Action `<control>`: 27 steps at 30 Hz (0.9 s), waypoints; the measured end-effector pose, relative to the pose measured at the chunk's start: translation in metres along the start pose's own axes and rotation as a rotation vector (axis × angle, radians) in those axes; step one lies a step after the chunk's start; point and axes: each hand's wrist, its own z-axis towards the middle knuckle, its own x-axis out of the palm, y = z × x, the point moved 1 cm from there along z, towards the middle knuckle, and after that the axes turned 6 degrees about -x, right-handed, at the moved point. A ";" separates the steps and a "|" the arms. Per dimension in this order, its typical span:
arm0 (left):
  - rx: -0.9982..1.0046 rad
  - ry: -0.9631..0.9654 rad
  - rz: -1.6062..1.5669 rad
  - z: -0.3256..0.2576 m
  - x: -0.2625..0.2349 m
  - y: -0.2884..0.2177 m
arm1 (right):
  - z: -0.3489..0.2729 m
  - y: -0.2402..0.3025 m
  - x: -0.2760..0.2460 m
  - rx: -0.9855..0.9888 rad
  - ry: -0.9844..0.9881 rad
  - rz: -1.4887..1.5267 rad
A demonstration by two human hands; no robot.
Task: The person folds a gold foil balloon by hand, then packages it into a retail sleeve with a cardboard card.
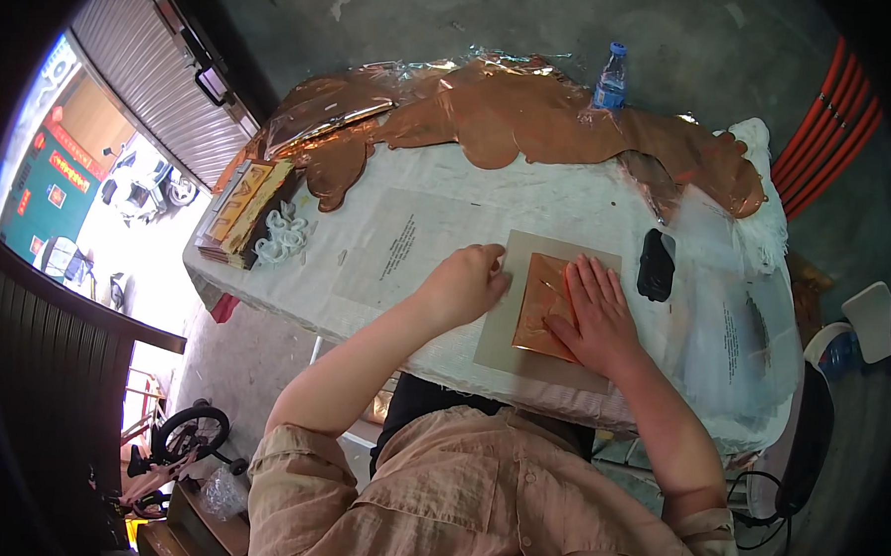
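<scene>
A square copper-coloured foil panel [541,304] with a raised pattern lies on a larger grey-beige board [502,354] near the table's front edge. My right hand [603,320] rests flat on the panel's right side, fingers stretched out and covering that part. Just left of the panel, over the board's left edge, my left hand [468,282] is curled closed. Whatever its fingers may hold is hidden. Left of it lies a clear plastic bag [377,245] with printed text.
Copper foil sheets [532,108] drape along the table's far side, with a water bottle [610,78] behind. At right are a black phone [656,264] and more clear bags [712,319]. A box of gold panels [245,210] and white cord [282,235] sit far left.
</scene>
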 end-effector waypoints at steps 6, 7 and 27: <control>-0.241 0.149 -0.408 0.034 0.004 0.026 | 0.003 0.003 -0.002 -0.003 0.012 0.008; -0.279 0.235 -0.583 0.036 0.005 0.031 | 0.003 0.004 -0.002 -0.005 0.010 0.007; -0.057 -0.232 0.044 0.015 -0.015 0.046 | 0.038 0.020 0.015 0.026 -0.002 0.035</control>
